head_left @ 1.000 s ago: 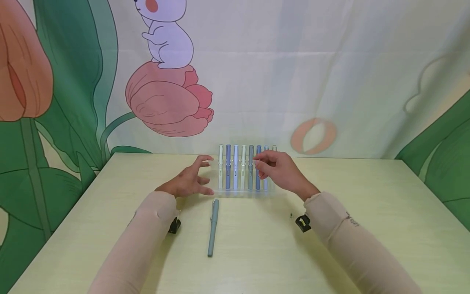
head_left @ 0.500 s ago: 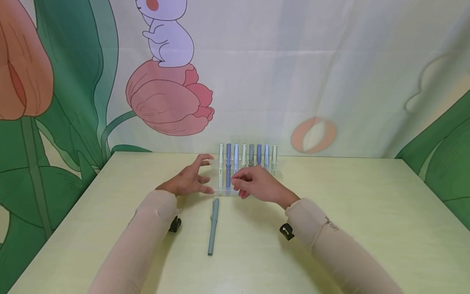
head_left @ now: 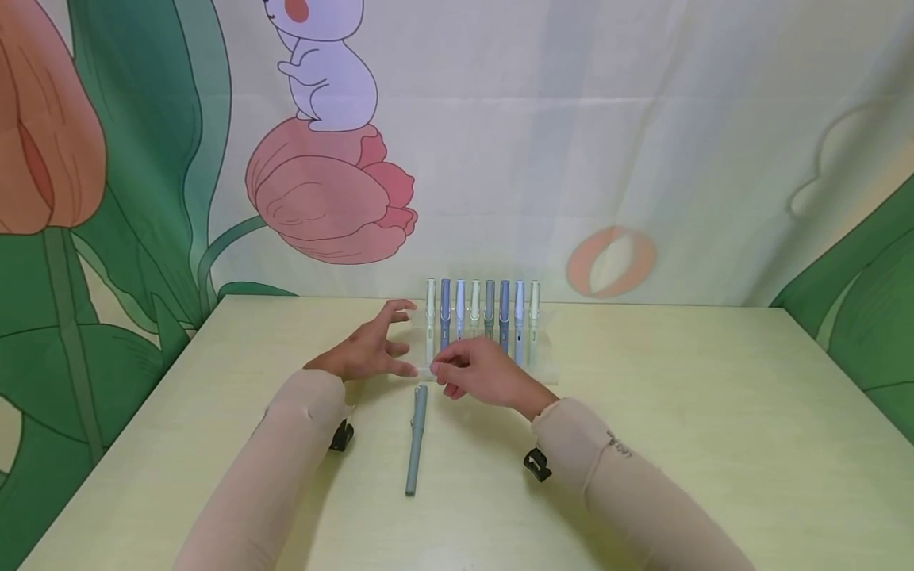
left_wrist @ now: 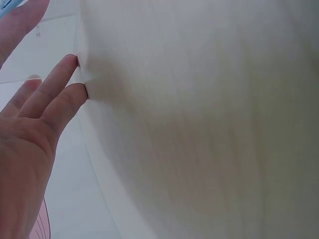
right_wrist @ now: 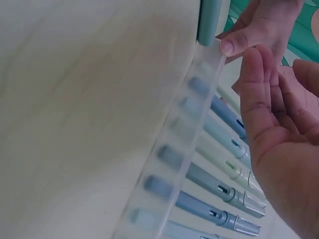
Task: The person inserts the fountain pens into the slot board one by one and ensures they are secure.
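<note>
A clear pen stand (head_left: 546, 371) near the back of the table holds several capped pens in a row, among them a pale-green pen (head_left: 534, 305) at its right end and blue and grey ones. My left hand (head_left: 364, 349) is at the stand's left end, fingers spread; in the right wrist view its thumb (right_wrist: 234, 45) touches the stand's corner. My right hand (head_left: 481, 371) hovers before the pens with loosely bent fingers and nothing between them, hiding the lower parts of some. Just in front of the stand, a grey-green capped pen (head_left: 416, 444) lies on the table.
The pale wooden table (head_left: 643, 444) meets a printed curtain (head_left: 500, 159) at its back edge. A black wrist clip (head_left: 537, 464) hangs under the right sleeve and another clip (head_left: 342, 435) under the left.
My right hand has moved left and toward me, from the right-hand pens to the stand's left front, uncovering the pens at the right. The left hand and the loose pen stay put.
</note>
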Demonstrator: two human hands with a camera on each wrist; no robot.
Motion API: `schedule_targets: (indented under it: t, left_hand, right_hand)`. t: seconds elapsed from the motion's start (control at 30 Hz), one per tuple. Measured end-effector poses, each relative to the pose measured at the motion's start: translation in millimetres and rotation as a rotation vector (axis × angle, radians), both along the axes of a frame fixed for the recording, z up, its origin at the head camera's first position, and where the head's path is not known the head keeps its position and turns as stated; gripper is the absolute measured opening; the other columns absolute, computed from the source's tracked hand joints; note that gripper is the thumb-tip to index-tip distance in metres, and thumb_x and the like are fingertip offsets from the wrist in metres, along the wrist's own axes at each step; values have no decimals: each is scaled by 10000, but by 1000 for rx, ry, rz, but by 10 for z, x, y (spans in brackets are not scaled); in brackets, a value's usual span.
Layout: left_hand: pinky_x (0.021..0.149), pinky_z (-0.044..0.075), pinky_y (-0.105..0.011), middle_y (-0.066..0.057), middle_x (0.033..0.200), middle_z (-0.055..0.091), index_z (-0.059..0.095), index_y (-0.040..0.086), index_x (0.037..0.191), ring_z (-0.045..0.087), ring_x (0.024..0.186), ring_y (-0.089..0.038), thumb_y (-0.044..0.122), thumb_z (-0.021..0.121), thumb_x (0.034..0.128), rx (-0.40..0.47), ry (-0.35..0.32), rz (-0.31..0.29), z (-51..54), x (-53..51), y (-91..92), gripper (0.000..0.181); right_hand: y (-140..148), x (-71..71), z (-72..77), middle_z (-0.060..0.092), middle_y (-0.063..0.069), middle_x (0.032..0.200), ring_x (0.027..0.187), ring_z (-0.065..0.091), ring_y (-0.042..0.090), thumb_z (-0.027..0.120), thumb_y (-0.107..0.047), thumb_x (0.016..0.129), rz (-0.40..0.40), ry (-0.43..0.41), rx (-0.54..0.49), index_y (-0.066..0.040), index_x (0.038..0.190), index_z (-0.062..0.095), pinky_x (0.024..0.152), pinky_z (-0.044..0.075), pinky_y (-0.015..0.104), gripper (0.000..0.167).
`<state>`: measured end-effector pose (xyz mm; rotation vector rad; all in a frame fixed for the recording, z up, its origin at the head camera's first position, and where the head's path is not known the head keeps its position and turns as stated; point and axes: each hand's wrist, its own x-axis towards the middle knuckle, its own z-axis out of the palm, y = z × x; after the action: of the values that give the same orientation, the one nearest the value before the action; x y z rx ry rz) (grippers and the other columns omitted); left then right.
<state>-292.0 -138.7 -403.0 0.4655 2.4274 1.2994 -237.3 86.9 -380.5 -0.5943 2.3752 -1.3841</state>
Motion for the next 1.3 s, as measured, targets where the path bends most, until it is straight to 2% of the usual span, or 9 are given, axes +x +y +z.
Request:
schedule_targets:
  t: [0.13, 0.43, 0.83, 1.07, 1.3]
  left_hand:
    - [1064, 401, -580, -156, 1627, 189, 150, 308, 1493, 514, 1307, -406, 56, 835, 804, -20, 5, -7, 2, -3, 1, 1004]
    - [1055, 414, -573, -149, 1634, 171, 138, 303, 1508, 501, 1319, -407, 47, 818, 822, -29, -11, -4, -9, -6, 1, 1000]
    - [1059, 409, -573, -154, 1631, 183, 137, 290, 1511, 509, 1309, -410, 67, 820, 823, -35, 11, -13, -9, -12, 0, 995]
    - [1056, 412, -571, -143, 1634, 185, 149, 334, 1494, 509, 1309, -412, 67, 825, 818, -40, 11, -4, -1, -17, 12, 993]
    - [1068, 403, -566, -145, 1630, 186, 140, 304, 1507, 500, 1316, -416, 39, 820, 817, -28, 5, -9, 8, 5, 8, 1004]
  right_hand:
    - [-63, 32, -24, 698, 179, 919, 743, 692, 203, 631, -142, 992, -1, -6, 15, 39, 1093, 703, 708, 597, 307, 219]
    - [-242, 120, -98, 707, 81, 791, 663, 670, 166, 658, -194, 978, -67, -17, 93, -11, 1024, 732, 662, 571, 281, 203]
    - [-355, 136, -131, 659, 56, 646, 563, 558, 125, 693, -266, 956, -148, -9, 224, -68, 865, 747, 537, 437, 249, 224]
    - [-382, 111, -162, 506, -5, 450, 440, 428, 109, 748, -307, 911, -182, -7, 277, -39, 648, 711, 447, 303, 232, 377]
    - [-466, 98, -196, 460, -22, 386, 373, 415, 100, 809, -311, 851, -206, -2, 352, -72, 513, 585, 397, 252, 221, 471]
